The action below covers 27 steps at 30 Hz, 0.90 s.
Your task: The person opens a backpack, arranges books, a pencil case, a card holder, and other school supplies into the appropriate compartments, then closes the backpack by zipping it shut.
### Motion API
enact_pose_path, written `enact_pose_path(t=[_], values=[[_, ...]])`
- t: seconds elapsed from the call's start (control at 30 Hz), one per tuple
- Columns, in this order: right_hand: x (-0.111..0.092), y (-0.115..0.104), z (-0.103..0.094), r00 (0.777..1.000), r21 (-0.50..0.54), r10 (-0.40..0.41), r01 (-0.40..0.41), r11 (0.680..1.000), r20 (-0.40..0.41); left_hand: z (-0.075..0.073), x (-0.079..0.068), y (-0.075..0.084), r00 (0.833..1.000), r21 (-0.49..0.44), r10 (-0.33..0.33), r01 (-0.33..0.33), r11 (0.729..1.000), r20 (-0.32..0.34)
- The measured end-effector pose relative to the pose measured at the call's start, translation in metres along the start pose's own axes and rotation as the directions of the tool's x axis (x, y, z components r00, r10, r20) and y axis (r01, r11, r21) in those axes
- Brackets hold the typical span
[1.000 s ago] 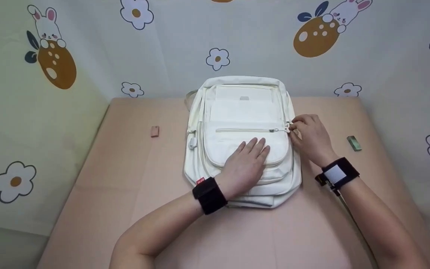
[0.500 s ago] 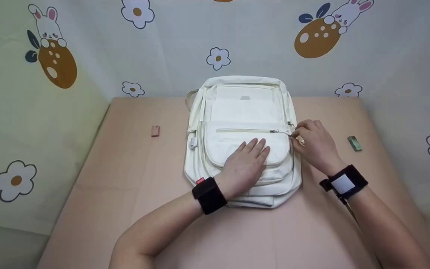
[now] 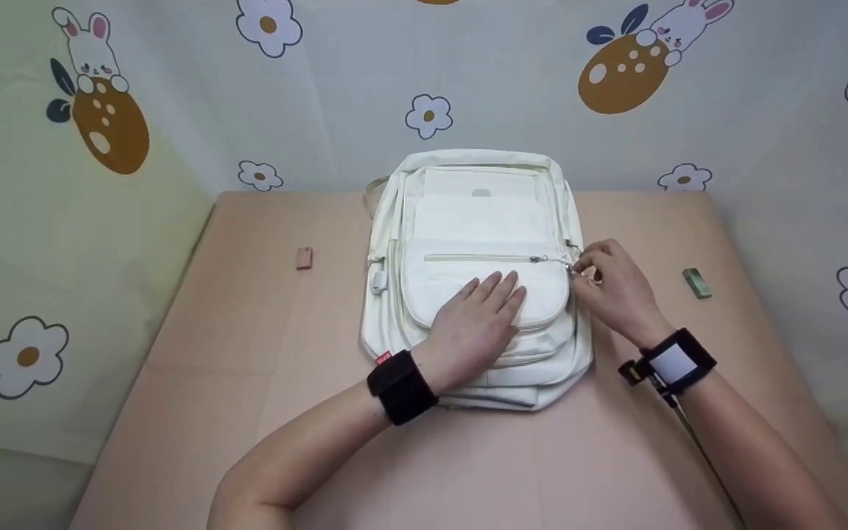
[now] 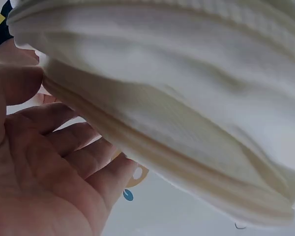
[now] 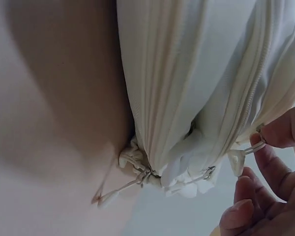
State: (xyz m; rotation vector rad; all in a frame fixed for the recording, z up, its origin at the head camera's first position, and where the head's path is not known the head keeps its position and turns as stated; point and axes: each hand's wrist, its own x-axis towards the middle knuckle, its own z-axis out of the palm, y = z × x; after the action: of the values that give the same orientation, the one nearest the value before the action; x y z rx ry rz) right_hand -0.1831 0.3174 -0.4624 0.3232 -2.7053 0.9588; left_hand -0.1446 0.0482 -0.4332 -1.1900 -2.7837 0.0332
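Left hand [image 3: 474, 330] rests on backpack [image 3: 484, 221], right hand [image 3: 617, 293] pinches zip pull [image 5: 237, 162]

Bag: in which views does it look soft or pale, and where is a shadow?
Left wrist view: bag soft and pale toward the right, left hand dimmer; right wrist view: broad, soft-edged shadow on the table beside the bag; head view: bag's outline clear, fabric pale.

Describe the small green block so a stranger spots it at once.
On the pinkish tabletop is a white backpack with the right hand at its right edge. Past that hand, near the tabletop's right side, lies the small green block. Green marks it out from the pink block left of the backpack.
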Motion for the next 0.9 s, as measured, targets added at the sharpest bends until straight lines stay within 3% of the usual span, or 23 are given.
enact_pose_path(t=[0.17, 0.33, 0.67, 0.9], values=[[-0.005, -0.001, 0.0, 1.0, -0.003, 0.026, -0.026, 1.0, -0.004, 0.003, -0.01, -0.009, 1.0, -0.021, 0.014, -0.014, 1.0, -0.004], [-0.007, -0.005, -0.001, 1.0, -0.011, 0.029, -0.029, 1.0, -0.005, 0.008, -0.01, -0.013, 1.0, -0.035, 0.014, -0.014, 0.999, -0.019], [-0.014, -0.008, -0.002, 0.993, -0.092, -0.11, 0.105, 0.99, -0.051, 0.006, -0.008, -0.011, 1.0, -0.048, -0.015, 0.015, 0.999, 0.013], [-0.027, -0.02, -0.01, 0.978, -0.148, -0.203, 0.196, 0.969, -0.036, 0.006, -0.008, -0.012, 0.999, -0.046, -0.027, 0.028, 0.999, 0.018]])
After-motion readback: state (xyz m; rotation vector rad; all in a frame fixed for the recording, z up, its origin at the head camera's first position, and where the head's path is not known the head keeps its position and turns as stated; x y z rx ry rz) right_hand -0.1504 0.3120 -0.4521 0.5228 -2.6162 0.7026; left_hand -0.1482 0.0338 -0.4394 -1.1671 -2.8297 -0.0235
